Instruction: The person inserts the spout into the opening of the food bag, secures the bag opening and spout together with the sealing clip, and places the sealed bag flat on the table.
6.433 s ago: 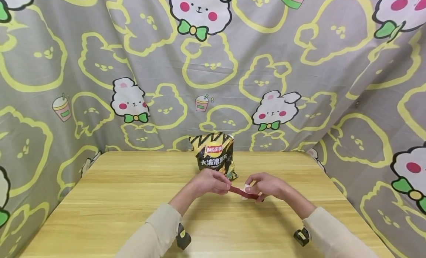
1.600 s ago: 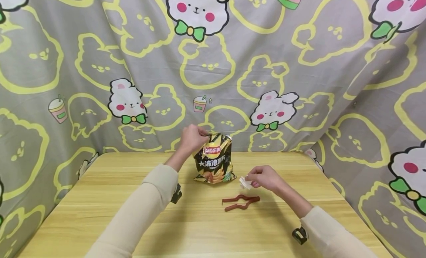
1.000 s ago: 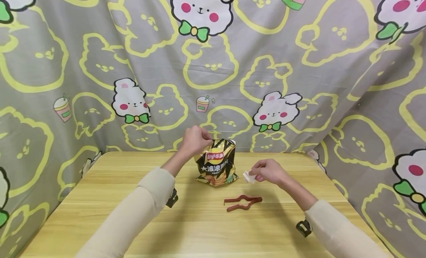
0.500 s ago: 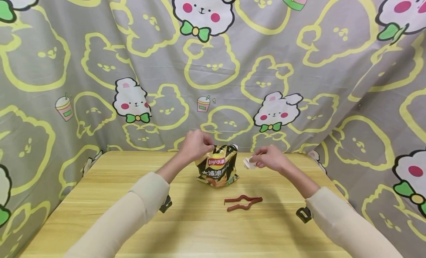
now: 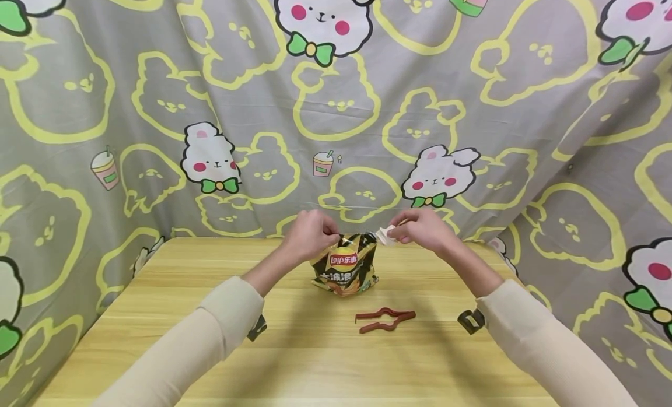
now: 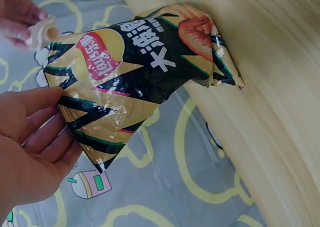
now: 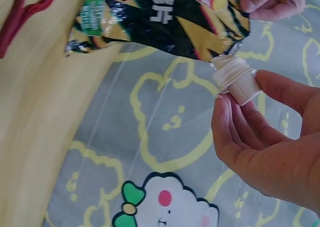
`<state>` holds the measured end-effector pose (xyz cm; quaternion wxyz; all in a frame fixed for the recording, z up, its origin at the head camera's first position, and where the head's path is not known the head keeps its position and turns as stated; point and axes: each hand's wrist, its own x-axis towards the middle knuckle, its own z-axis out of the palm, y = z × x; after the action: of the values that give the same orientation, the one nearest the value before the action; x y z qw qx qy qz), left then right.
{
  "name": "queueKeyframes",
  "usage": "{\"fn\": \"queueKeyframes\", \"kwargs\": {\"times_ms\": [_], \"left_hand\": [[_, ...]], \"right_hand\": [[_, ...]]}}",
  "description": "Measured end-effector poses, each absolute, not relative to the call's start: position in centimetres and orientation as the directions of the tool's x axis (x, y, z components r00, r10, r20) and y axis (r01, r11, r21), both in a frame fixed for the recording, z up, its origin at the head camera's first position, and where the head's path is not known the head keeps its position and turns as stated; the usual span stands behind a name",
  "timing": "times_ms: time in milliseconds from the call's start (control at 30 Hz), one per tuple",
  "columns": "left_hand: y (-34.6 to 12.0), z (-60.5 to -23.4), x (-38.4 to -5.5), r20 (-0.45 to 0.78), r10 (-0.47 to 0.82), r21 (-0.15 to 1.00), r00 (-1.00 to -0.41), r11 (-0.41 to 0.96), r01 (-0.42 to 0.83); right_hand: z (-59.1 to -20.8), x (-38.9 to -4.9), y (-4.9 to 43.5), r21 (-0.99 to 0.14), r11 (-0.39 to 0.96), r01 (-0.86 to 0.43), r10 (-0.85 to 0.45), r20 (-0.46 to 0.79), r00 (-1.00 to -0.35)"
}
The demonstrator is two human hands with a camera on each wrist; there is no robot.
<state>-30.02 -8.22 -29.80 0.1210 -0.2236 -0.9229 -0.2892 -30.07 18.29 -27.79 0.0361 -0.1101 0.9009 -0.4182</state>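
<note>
A black and gold Lay's chip bag stands toward the back of the table, its top tilted forward. My left hand pinches the bag's upper left corner, the thumb lying on the printed front in the left wrist view. My right hand holds a small white plastic piece between thumb and fingertips. That piece is ribbed, with a rounded, spout-like shape. It sits right at the bag's upper right corner in the right wrist view. A dark red bag clip lies spread in a V on the table before the bag.
The light wooden table ends just behind the bag. Grey curtain cloth with cartoon prints hangs at the back and both sides. Black wrist camera mounts stick out under the sleeves.
The red clip, earlier held between both hands, now lies on the table. My left hand moved to the bag and tipped its top forward. My right hand raised the white piece to the bag's corner.
</note>
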Motion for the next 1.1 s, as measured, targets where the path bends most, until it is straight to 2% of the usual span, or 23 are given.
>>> {"fn": "queueKeyframes", "kwargs": {"times_ms": [567,1100], "left_hand": [[-8.2,-29.8,-29.9,0.347,0.345,0.492,-0.872,0.725,0.482],[-8.1,-29.6,-29.9,0.326,0.328,0.496,-0.887,0.739,0.455]], "right_hand": [[-27.4,-30.4,16.6,-0.756,0.625,-0.194,-0.241,0.05,-0.969],[-28.5,-30.7,16.5,-0.827,0.54,-0.156,-0.246,0.022,-0.969]]}}
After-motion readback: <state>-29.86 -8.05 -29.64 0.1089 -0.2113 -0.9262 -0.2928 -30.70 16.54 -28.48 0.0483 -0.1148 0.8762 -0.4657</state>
